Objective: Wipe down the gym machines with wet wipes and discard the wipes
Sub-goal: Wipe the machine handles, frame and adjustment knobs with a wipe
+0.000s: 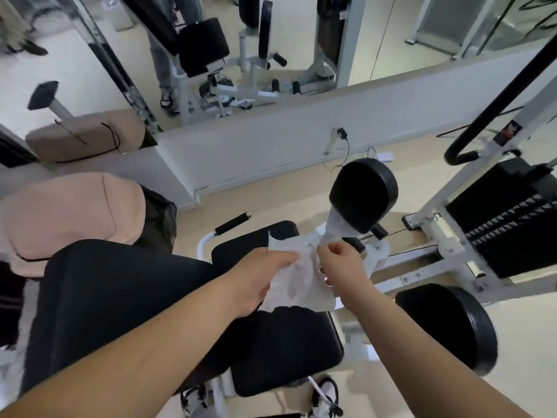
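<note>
A white wet wipe (298, 282) hangs spread between my two hands, above the black seat pad (283, 351) of a white-framed gym machine. My left hand (259, 282) grips the wipe's left edge, its fingers partly hidden behind the sheet. My right hand (340, 263) pinches the wipe's upper right corner with curled fingers. The machine's black back pad (114, 300) lies under my left forearm. Two round black leg pads stand to the right, one farther away (363, 194) and one closer to me (452, 324).
A black weight stack (506, 221) in a white frame stands at the right. A black curved bar (494, 107) crosses the upper right. A beige cushion (66, 212) sits at the left. A wall mirror (241, 55) ahead reflects the machine. My shoes (325, 396) show below the seat.
</note>
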Available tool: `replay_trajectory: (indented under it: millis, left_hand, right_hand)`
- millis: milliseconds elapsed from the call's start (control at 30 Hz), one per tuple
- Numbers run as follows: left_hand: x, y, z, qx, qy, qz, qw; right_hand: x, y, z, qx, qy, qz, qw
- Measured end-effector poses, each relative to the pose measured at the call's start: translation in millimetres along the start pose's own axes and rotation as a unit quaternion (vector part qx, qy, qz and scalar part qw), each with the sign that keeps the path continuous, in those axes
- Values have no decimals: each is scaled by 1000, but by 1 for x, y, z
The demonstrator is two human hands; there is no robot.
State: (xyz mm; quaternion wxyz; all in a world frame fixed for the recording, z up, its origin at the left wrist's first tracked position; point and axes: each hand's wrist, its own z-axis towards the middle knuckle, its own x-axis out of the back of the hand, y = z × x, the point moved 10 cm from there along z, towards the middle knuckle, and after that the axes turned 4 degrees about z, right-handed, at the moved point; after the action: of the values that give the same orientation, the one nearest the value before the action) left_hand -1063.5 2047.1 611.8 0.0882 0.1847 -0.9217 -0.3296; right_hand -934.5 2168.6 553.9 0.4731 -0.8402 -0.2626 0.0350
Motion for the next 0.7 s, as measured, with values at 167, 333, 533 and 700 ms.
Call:
replay_trajectory:
  millis: [167,333,533,700]
  left_hand:
    - [78,13,36,10,36,34,999]
    - [164,30,100,-4,27,132,991]
    - [247,48,188,-24,35,234,971]
    - [264,48,252,-58,44,299,951]
  right_hand:
    - [-57,-25,26,31,9,-71,997]
    - [-133,-19,54,-2,8,-113,994]
    - [-205,-11,126,-9,11,-177,984]
    - [-234,-4,193,33,15,-271,962]
